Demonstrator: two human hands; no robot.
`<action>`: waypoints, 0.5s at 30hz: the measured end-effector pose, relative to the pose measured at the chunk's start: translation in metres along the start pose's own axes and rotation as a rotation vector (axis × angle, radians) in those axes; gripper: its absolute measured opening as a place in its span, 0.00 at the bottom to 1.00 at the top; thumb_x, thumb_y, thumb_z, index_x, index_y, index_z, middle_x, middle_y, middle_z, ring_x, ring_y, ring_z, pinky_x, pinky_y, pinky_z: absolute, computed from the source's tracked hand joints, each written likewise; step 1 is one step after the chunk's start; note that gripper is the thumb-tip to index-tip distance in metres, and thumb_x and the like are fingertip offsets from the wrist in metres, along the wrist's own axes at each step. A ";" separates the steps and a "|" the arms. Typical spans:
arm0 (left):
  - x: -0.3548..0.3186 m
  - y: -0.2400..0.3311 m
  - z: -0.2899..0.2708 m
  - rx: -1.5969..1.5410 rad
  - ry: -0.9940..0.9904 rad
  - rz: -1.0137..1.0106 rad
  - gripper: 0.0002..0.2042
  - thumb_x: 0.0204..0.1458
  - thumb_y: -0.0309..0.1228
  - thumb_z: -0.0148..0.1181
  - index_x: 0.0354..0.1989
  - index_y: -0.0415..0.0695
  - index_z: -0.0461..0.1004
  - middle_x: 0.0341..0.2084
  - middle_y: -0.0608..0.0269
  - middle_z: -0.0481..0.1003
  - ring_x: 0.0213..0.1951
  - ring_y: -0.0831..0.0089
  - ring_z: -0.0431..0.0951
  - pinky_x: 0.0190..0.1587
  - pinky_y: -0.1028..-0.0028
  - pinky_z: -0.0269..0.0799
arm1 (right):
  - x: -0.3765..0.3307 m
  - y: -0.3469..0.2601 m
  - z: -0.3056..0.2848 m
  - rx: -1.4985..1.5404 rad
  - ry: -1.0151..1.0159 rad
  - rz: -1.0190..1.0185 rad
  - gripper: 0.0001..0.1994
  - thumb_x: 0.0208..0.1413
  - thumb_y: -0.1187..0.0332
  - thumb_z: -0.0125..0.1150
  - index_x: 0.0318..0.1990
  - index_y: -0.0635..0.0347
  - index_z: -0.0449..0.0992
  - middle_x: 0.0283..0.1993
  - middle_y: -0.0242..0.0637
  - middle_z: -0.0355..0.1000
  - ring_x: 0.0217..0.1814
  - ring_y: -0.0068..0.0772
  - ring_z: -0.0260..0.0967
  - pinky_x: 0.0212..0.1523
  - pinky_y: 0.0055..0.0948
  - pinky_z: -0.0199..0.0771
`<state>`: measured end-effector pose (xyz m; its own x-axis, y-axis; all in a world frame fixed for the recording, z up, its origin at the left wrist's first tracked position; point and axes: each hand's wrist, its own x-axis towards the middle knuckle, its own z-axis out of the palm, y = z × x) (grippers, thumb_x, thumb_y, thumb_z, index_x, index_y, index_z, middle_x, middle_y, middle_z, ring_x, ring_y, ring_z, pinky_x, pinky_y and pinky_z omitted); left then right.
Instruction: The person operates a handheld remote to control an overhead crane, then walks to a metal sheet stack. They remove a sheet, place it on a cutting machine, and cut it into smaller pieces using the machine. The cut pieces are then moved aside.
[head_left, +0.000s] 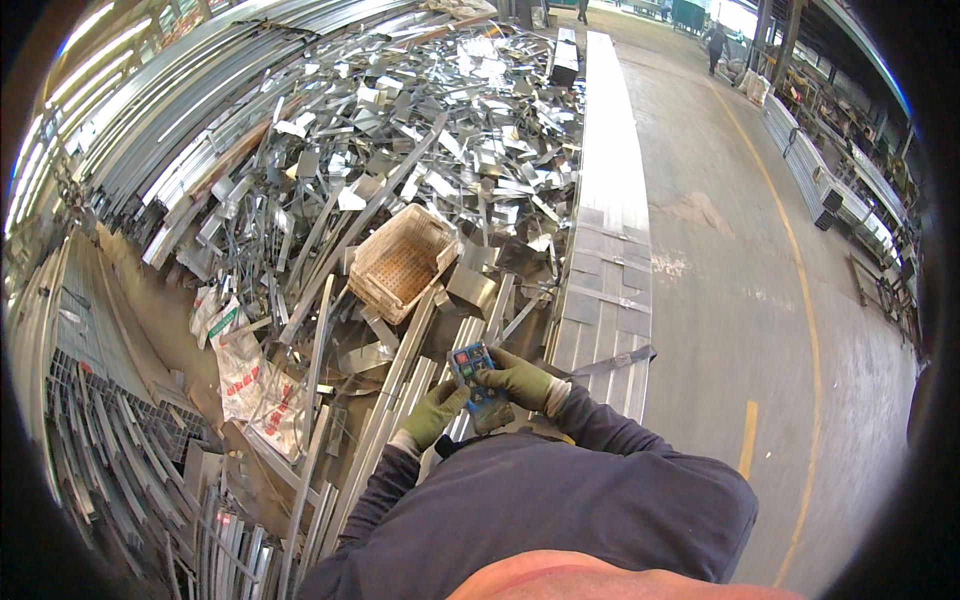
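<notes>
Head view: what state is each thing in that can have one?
Remote: held between both hands, buttons facing up.
Left hand: gloved, curled against the remote's left side.
Right hand: gloved, fingers over the remote's face.
Crate: open-topped, tilted on the scrap.
Scrap metal: loose, heaped.
Sack: crumpled, lying down.
Strap: lying across the long metal beams.

A metalworking hall is indicated by the sheet-metal scrap heap [520, 130], strapped metal profiles [612, 180] and yellow-lined concrete floor [710, 330].
</notes>
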<state>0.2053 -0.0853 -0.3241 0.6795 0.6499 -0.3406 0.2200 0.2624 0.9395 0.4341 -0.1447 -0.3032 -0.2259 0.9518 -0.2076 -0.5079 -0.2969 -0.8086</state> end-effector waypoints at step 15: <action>0.000 -0.005 -0.019 0.060 0.014 0.050 0.30 0.66 0.50 0.60 0.66 0.38 0.71 0.52 0.62 0.78 0.51 0.75 0.75 0.55 0.73 0.72 | 0.017 0.000 0.009 -0.029 -0.046 0.010 0.33 0.65 0.66 0.66 0.74 0.60 0.58 0.63 0.36 0.71 0.62 0.31 0.71 0.63 0.36 0.74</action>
<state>0.1907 -0.0731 -0.3298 0.6812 0.6709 -0.2929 0.2278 0.1860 0.9558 0.4220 -0.1289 -0.3019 -0.2691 0.9440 -0.1910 -0.4810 -0.3035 -0.8225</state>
